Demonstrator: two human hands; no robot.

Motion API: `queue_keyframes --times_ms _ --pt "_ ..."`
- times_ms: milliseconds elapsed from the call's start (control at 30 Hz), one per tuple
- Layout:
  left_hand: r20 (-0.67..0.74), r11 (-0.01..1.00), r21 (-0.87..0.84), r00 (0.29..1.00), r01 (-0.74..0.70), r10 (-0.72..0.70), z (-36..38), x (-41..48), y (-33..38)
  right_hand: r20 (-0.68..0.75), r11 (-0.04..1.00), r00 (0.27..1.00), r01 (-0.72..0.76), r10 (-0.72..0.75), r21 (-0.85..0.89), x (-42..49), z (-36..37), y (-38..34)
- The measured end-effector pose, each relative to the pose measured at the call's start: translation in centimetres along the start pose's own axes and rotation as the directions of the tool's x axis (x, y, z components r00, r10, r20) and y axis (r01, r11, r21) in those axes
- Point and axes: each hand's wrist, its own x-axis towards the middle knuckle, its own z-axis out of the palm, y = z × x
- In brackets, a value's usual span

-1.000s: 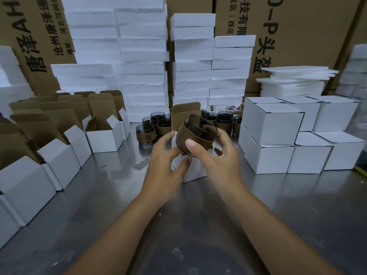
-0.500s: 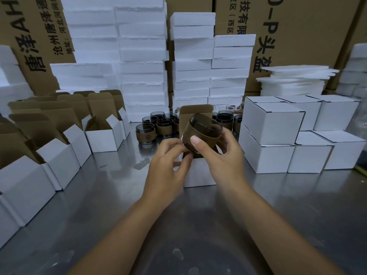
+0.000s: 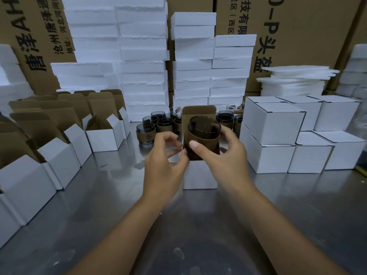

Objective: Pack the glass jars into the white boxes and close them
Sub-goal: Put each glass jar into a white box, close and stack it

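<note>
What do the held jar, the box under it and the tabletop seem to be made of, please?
The jar: smoky, glossy transparent glass, with a matt brown band, perhaps cork or card. The box is cardboard, white outside, raw brown on its flap. The tabletop is probably stainless steel: grey, blurred reflections.

packing workshop | stacked foam slabs (image 3: 143,56) | printed cartons (image 3: 297,36) | steel table (image 3: 99,205)

Right carton (image 3: 309,36) reads "P头盔"; left carton (image 3: 29,22) "沧州"
</note>
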Motion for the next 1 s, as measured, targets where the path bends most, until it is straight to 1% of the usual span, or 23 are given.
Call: queue_keyframes --times_ms 100,167,267,333,400,500,600,700,767,800,833,867,900,933,967,1000 --pt "0.014 1.000 -0.007 1.000 0.003 -0.003 0.1 0.0 0.0 0.017 0.986 0.998 0.070 -0.068 -0.151 -0.1 -0.2 -0.2" --pt "0.017 1.000 -0.018 1.000 0.000 0.000 0.1 0.1 0.0 0.088 0.969 0.988 0.139 -0.123 -0.202 -0.2 -0.5 -0.3" --pt "0.027 1.000 -0.019 1.000 -0.013 0.014 -0.1 0.1 -0.1 0.194 0.908 0.966 0.233 -0.173 -0.349 -0.2 -0.8 -0.4" --pt "0.035 0.999 0.003 0.999 -0.035 0.035 -0.3 0.1 -0.1 0.227 0.913 0.964 0.213 -0.137 -0.349 0.0 -1.0 -0.4" --pt "0.036 0.998 0.026 0.997 -0.063 0.062 -0.3 0.1 -0.2 0.292 0.924 0.952 0.190 -0.091 -0.332 0.2 -1.3 -0.3" --pt "0.041 0.988 0.091 0.992 -0.126 0.123 -0.3 0.1 -0.3 0.395 0.898 0.915 0.237 -0.079 -0.370 0.3 -1.5 0.0" --pt "0.039 0.984 0.112 0.990 -0.138 0.134 -0.3 0.1 -0.5 0.428 0.869 0.899 0.278 -0.087 -0.408 0.3 -1.6 0.0" --pt "0.039 0.983 0.115 0.989 -0.146 0.143 -0.3 0.1 -0.6 0.454 0.809 0.885 0.339 -0.101 -0.480 0.2 -1.6 0.1" --pt "0.047 0.984 0.110 0.989 -0.142 0.137 -0.3 0.1 -0.7 0.406 0.808 0.899 0.357 -0.162 -0.468 0.2 -1.5 0.1" --pt "0.052 0.985 0.106 0.990 -0.134 0.129 -0.3 0.1 -0.7 0.348 0.838 0.916 0.344 -0.200 -0.423 0.1 -1.3 0.0" --pt "0.053 0.987 0.102 0.991 -0.124 0.119 -0.3 0.2 -0.7 0.261 0.884 0.939 0.308 -0.223 -0.351 0.1 -1.1 -0.1" --pt "0.051 0.989 0.093 0.993 -0.112 0.107 -0.3 0.2 -0.6 0.150 0.932 0.965 0.249 -0.216 -0.262 0.1 -0.9 -0.2" --pt "0.044 0.993 0.074 0.995 -0.089 0.086 -0.2 0.2 -0.5 0.029 0.971 0.985 0.172 -0.169 -0.169 0.1 -0.7 -0.3" --pt "0.037 0.998 0.045 0.998 -0.049 0.047 -0.2 0.3 -0.3 -0.078 0.992 0.993 0.083 -0.090 -0.091 0.2 -0.6 -0.2" --pt "0.030 1.000 0.005 0.999 0.012 -0.013 -0.2 0.3 -0.1 -0.154 0.999 0.988 -0.007 0.002 -0.033 0.3 -0.5 -0.2" --pt "0.027 0.995 -0.042 0.996 0.087 -0.085 -0.2 0.4 0.0 -0.187 0.995 0.977 -0.099 0.098 0.005 0.5 -0.4 0.0"
